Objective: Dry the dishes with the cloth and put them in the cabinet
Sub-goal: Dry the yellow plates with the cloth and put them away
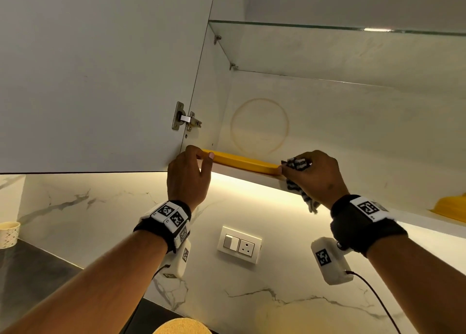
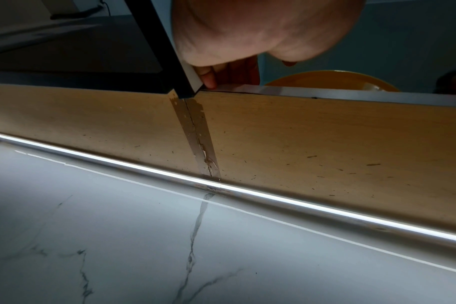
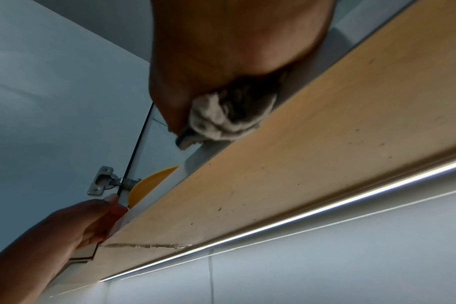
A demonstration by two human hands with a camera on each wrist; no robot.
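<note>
Right hand fingers clutch cloth; left hand fingers pinch half-hidden plate.

Yellow plate lies flat on cabinet floor (striped cloth touching)

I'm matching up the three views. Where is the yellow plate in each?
Head: yellow plate at centre, on the cabinet floor between both hands.
Left wrist: upper right, behind the cabinet edge.
Right wrist: a sliver at lower left, beside the hinge.
Shared landmark: the hinge.
</note>
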